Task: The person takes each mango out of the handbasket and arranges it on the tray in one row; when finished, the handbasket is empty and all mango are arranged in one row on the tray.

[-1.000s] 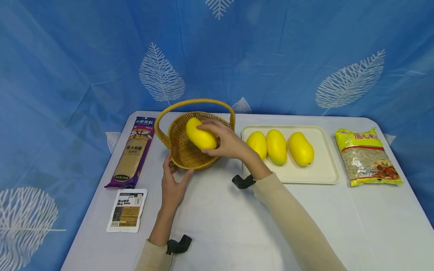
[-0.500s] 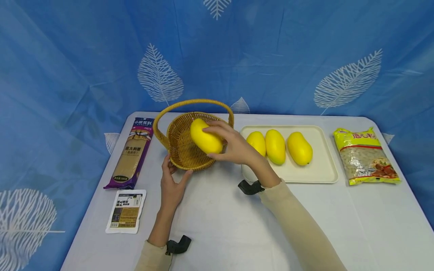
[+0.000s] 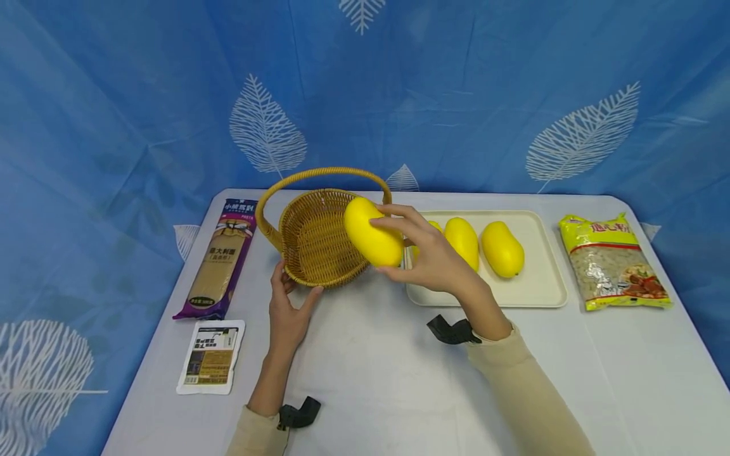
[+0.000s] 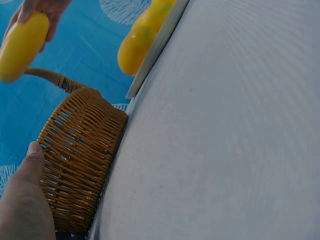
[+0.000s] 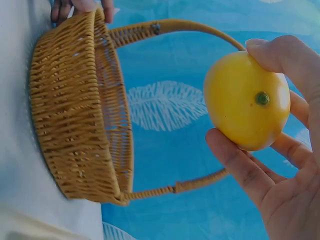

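Note:
In the head view, my right hand (image 3: pixel 436 256) holds a yellow mango (image 3: pixel 372 233) in the air, over the right side of a wicker basket (image 3: pixel 325 250). Thumb and fingers wrap the fruit, and its green stem end (image 5: pixel 262 98) faces the right wrist camera. Nothing lies inside the basket, whose arched handle (image 3: pixel 327 171) stands up. At the basket's front left, my left hand (image 3: pixel 289 320) grips the rim; its thumb (image 4: pixel 34 157) shows against the wicker in the left wrist view. Right of the basket, three more mangoes (image 3: pixel 502 249) lie on a cream tray (image 3: pixel 538 285), one mostly hidden behind my right hand.
On the left lie a purple pasta packet (image 3: pixel 219 259) and a small white-edged pouch (image 3: pixel 211 356). A yellow bag of pasta (image 3: pixel 616 263) rests right of the tray. A blue leaf-print cloth (image 3: pixel 433 95) hangs behind the white table (image 3: pixel 371 380).
The right hand has carried the mango up and to the right, from over the basket's middle to its right rim. My left hand keeps its place at the basket.

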A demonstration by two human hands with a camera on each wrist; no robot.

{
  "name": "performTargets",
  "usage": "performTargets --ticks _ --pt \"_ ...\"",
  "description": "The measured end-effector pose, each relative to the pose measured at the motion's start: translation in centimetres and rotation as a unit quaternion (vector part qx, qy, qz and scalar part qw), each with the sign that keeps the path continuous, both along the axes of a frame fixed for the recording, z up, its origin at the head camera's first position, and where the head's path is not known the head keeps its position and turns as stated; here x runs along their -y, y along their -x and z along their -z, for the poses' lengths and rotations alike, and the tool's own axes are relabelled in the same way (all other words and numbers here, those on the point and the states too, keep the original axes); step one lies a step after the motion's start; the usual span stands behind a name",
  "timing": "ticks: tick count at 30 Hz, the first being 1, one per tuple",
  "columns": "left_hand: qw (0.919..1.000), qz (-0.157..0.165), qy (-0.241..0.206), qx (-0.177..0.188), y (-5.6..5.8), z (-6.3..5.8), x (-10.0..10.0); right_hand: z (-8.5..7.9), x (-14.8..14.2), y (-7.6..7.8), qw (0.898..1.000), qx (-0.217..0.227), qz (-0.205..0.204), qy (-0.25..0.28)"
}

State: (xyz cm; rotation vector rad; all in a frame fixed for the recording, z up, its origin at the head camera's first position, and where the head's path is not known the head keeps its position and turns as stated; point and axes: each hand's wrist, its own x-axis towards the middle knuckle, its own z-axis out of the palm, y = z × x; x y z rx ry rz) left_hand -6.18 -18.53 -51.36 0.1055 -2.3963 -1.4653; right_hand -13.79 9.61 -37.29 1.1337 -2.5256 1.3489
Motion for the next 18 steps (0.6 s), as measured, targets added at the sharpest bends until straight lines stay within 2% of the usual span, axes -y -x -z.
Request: performTargets --ticks 8,18 --pt "1.0000 -0.004 0.003 -0.001 -0.1 0.0 -0.1 -0.8 -2.5 -1.0 0.999 -0.039 0.023 0.016" --pt "1.0000 -0.001 0.002 -0.003 0.0 0.2 -0.1 -1.1 -6.5 -0.7 0.996 -0.049 0.077 0.025"
